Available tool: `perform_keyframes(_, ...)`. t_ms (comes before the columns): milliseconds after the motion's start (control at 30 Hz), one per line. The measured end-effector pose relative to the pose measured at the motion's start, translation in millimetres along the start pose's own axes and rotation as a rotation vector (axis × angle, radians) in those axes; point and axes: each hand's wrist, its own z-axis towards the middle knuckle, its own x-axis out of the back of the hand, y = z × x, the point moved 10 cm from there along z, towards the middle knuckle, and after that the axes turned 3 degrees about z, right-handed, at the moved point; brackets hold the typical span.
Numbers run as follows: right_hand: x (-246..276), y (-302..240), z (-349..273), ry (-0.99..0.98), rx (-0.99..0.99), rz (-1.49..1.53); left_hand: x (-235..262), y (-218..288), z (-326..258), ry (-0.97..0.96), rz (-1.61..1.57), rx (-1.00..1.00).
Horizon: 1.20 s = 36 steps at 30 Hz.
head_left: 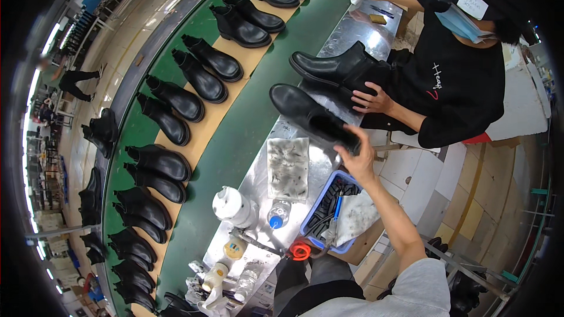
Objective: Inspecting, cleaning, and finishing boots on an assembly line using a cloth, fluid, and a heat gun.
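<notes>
My right hand reaches forward from the lower right, its fingers and thumb closed on the top of a black ankle boot. The boot lies over the metal bench with its toe pointing to the far left. Just beyond it, a second black boot rests on the bench, near a co-worker's hand. On the bench close by is a white cloth with dark smudges. My left hand is not in view.
A green conveyor carries several pairs of black boots to the left. On the bench stand a white bottle and a clear blue-capped bottle. A blue basket holds dark tools and a cloth. A co-worker sits at right.
</notes>
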Motion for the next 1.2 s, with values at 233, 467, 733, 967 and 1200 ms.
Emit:
perform_keyframes(233,10,12,21,-0.039,-0.177,0.032,-3,-31,17,-0.128,-0.194,-0.049)
perform_keyframes(467,59,5,107,-0.175,-0.116,0.471,-11,-24,-2,-0.059,-0.228,0.184)
perform_keyframes(733,-40,71,221,-0.346,0.152,-0.352,-27,57,-32,0.05,-0.155,0.04)
perform_keyframes(967,-99,101,227,-0.544,0.19,-0.381,-35,118,-68,0.088,-0.144,-0.105)
perform_keyframes(1200,-93,109,239,-0.477,0.112,-0.239,-23,53,-24,-0.019,-0.241,-0.257)
